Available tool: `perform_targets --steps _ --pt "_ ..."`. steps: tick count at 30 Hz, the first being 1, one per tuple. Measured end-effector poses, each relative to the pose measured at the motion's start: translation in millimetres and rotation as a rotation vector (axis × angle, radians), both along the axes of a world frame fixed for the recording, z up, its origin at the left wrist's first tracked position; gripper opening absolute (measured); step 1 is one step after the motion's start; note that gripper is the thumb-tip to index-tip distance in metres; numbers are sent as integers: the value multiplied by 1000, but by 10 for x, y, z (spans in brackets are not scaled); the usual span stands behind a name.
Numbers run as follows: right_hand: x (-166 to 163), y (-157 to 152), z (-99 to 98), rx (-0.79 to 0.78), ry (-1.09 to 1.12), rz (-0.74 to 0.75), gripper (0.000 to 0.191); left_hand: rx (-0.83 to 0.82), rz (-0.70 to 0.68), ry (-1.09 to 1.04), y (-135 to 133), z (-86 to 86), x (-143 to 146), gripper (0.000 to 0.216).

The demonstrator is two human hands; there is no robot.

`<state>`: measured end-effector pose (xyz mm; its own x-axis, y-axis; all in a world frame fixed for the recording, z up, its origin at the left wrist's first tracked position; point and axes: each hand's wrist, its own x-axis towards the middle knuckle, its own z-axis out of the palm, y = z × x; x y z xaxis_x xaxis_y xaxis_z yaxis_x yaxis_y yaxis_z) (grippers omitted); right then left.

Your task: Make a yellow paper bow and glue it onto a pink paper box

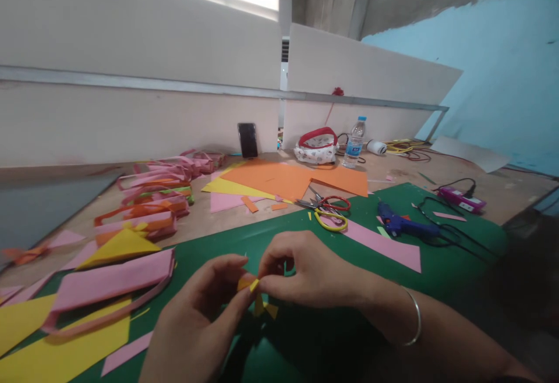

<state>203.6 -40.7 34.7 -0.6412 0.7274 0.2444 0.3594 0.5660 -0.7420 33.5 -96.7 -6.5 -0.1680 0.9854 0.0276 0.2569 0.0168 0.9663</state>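
Observation:
Between the fingertips of both hands is a small yellow bow (259, 302), folded from a paper- or felt-like sheet, with its tails hanging down. My left hand (198, 313) pinches it from the left, thumb in front. From the right, the thumb and forefinger of my right hand (301, 269) close on the same piece; the exact grip is partly hidden. Left of my hands lies a pink bag-like piece (116, 275) with a strap. Behind it sits a yellow folded piece (122, 246) with a bow on top.
A green mat (209, 249) covers the near table. Scissors with yellow handles (332, 221) and red handles (336, 202), a pink strip (384, 246) and a blue glue gun (406, 224) lie to the right. Behind are orange sheets (279, 179), a phone (248, 140), a pouch (317, 149) and a bottle (354, 144).

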Motion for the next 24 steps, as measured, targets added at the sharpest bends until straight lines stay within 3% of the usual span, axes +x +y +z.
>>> perform_targets --steps 4,17,21,24 --pt "-20 -18 -41 213 -46 12 8 -20 -15 38 -5 20 -2 41" --pt "-62 6 -155 485 -47 62 8 -79 -121 25 -3 50 -10 40" --pt "-78 -9 -181 540 20 65 7 -59 -139 -47 -18 91 26 35" --pt "-68 -22 -141 492 67 64 9 -7 -106 -42 -25 82 25 30"
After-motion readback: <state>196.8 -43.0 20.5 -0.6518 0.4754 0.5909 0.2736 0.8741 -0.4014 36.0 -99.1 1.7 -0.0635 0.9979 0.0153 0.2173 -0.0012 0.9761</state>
